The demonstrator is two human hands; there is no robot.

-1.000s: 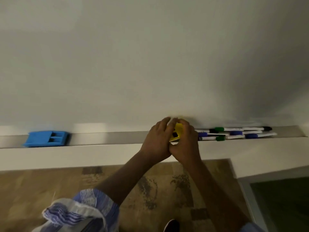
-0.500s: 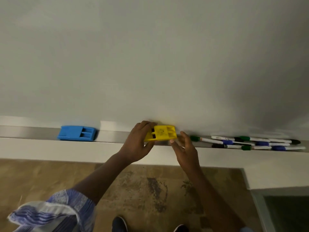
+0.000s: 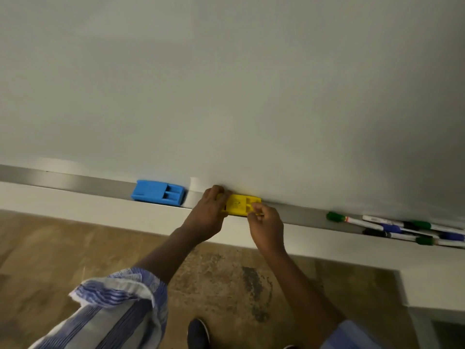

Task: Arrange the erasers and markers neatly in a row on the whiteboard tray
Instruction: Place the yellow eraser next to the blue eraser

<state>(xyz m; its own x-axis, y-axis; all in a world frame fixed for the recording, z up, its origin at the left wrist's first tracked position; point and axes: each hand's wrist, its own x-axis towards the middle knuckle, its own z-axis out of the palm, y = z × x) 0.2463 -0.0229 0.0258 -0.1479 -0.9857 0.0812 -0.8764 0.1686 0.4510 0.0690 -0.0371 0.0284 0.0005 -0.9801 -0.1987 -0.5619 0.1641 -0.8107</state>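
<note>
A yellow eraser [image 3: 237, 204] lies flat on the grey whiteboard tray [image 3: 75, 183], close to the board. My left hand [image 3: 207, 216] grips its left end and my right hand [image 3: 265, 222] pinches its right front corner. A blue eraser [image 3: 158, 193] rests on the tray a short gap to the left. Several markers [image 3: 392, 226] with green, blue and black caps lie in a loose crossed pile on the tray at the right.
The whiteboard [image 3: 226, 84] fills the upper view. A white ledge [image 3: 88, 210] runs below the tray. A brown patterned floor [image 3: 226, 285] and a dark shoe [image 3: 198, 332] are underneath. A white cabinet edge [image 3: 432, 288] sits at lower right.
The yellow eraser went from being held upright between both hands to lying flat on the tray, further left, nearer the blue eraser. The view shifted left; the markers now sit farther right.
</note>
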